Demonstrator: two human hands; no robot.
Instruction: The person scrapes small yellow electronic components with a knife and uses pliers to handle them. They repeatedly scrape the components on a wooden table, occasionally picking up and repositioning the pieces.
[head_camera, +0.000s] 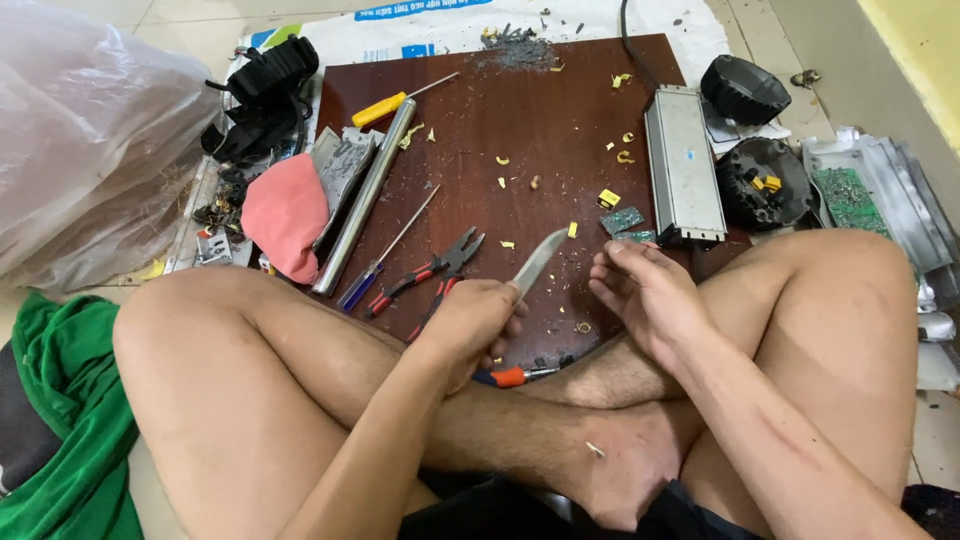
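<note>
My left hand (470, 322) is closed around the handle of a knife (538, 258), whose pale blade points up and to the right over the dark brown board (540, 120). My right hand (648, 292) hovers just right of the blade tip with its fingers curled and loosely apart; whether it pinches some small piece I cannot tell. Both hands sit above my crossed legs.
On the board lie red-handled pliers (432, 275), a blue-handled screwdriver (385, 255), a yellow-handled screwdriver (400, 100), a metal tube (365, 195) and a grey metal box (682, 165). A pink cloth (285, 215) lies left. Circuit boards (850, 195) and black parts (745, 90) lie right.
</note>
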